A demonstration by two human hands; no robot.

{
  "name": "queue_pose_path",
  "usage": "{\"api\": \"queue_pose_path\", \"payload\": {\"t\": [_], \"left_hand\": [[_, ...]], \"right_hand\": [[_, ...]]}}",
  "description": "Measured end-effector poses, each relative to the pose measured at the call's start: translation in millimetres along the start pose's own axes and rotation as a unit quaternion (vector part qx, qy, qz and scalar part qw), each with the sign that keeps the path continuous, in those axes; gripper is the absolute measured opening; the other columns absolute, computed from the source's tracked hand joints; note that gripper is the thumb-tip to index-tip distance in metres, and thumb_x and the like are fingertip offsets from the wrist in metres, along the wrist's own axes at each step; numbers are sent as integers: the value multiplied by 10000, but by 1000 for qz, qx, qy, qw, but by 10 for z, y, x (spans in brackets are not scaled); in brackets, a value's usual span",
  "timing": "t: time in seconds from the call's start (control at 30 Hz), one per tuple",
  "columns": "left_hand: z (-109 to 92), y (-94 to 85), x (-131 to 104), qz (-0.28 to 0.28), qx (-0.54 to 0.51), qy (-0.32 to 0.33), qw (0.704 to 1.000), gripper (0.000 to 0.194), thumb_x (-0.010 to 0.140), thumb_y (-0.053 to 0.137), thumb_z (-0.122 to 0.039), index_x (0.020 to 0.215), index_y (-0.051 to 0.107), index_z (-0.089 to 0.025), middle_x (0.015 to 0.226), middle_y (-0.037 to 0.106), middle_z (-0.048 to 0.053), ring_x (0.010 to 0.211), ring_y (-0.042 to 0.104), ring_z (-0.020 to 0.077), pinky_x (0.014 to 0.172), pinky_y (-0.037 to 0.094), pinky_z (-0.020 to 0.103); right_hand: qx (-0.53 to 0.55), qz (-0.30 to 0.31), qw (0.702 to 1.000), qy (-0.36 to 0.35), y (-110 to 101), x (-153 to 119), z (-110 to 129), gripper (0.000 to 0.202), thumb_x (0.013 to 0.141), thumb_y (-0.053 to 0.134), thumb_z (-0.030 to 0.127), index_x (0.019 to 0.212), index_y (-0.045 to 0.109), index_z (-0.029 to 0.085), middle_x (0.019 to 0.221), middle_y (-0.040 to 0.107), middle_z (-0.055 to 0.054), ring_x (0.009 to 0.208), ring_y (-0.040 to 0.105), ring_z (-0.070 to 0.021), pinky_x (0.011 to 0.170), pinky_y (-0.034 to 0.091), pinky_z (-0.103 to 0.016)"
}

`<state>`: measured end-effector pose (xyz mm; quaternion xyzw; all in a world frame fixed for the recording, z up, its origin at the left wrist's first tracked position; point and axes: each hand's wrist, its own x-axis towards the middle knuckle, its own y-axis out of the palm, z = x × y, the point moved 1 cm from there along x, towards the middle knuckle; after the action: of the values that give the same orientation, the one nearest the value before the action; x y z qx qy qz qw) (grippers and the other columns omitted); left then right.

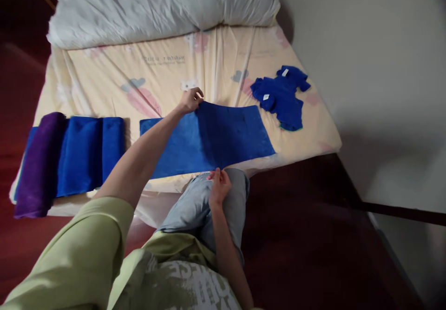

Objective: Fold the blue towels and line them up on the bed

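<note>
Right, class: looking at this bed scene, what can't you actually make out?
Head view:
- Printed wording on the bedsheet: too small and blurred.
- Labels on the crumpled blue cloths: too small.
- Purple towel: far end cut off at the bed edge.
- Left hand grip on the blue towel: fingertips hidden.

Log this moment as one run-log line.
left hand: pinching far edge of blue towel | right hand: pinching near edge | towel: flat on bed

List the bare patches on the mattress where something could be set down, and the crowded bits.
Free: the sheet between the white duvet and the flat blue towel, and a narrow gap between that towel and the folded blue towels. Crowded: left edge with the purple roll; right side by the small blue cloths. Left hand and right hand pinch the flat towel.
</note>
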<state>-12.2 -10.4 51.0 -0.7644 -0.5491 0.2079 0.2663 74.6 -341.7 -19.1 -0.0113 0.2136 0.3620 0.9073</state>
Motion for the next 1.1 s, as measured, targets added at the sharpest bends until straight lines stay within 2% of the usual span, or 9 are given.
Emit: {"api": "queue_pose_path", "payload": {"t": [0.2,0.33,0.43,0.53,0.63,0.7,0.8,0.9,1.1], "left_hand": [[-665,-838,-454,-55,-66,65,994,271,790,679,-295,1015,707,-146,823,751,73,727,681,191,679,545,298],[-1086,-1500,-900,-115,-118,120,979,364,747,761,-419,977,707,-142,870,768,91,824,700,197,710,530,264],[-1383,-1970,-1241,-164,-137,154,965,471,708,800,-531,962,707,-146,889,767,103,867,708,210,711,522,260],[-1673,-2379,-1537,-222,-156,186,944,519,685,801,-613,943,714,-171,913,771,79,899,704,204,717,522,265],[-1918,-2704,-1764,-257,-177,211,926,514,679,794,-647,938,724,-209,882,776,2,852,679,161,709,514,273],[-2030,-2869,-1888,-268,-183,220,920,510,671,795,-660,939,711,-235,826,767,-62,824,659,128,708,502,265],[-2115,-3032,-2051,-276,-164,220,921,590,673,765,-722,978,676,-224,690,724,-92,877,666,104,725,467,244],[-2117,-3105,-2181,-281,-130,207,928,700,669,721,-795,993,649,-178,603,676,-67,960,676,95,723,417,243],[-2008,-3135,-2258,-269,-132,199,933,719,587,738,-812,984,674,-217,739,743,-47,1067,666,166,723,460,269]], "right_hand": [[-86,-25,972,-219,-380,-116,779,283,844,688,475,906,694,200,909,705,-62,788,653,-191,761,544,-290],[-100,-12,942,-321,-468,15,1575,417,865,658,572,928,706,162,739,675,-37,712,641,-199,757,538,-323],[-76,-6,909,-409,-330,96,2302,511,849,660,625,936,719,125,754,685,-49,724,645,-189,758,547,-319],[-35,10,879,-475,-102,83,3052,569,823,688,663,980,712,117,898,725,-100,855,687,-207,802,575,-326],[-9,46,856,-515,114,6,3690,577,841,712,658,1085,682,137,986,728,-117,956,701,-220,828,592,-339],[-20,81,843,-532,234,-68,3997,563,882,692,650,1143,659,153,998,726,-114,981,700,-220,827,600,-352],[-41,106,823,-556,355,-190,4267,530,914,670,640,1145,656,162,982,726,-104,995,702,-220,835,603,-365],[-41,110,809,-576,390,-282,4368,494,892,715,611,1085,670,159,947,727,-86,1000,709,-221,862,601,-369],[-42,137,832,-536,284,-338,4313,364,873,794,470,993,701,140,978,739,-86,1010,709,-215,857,606,-371]]}}
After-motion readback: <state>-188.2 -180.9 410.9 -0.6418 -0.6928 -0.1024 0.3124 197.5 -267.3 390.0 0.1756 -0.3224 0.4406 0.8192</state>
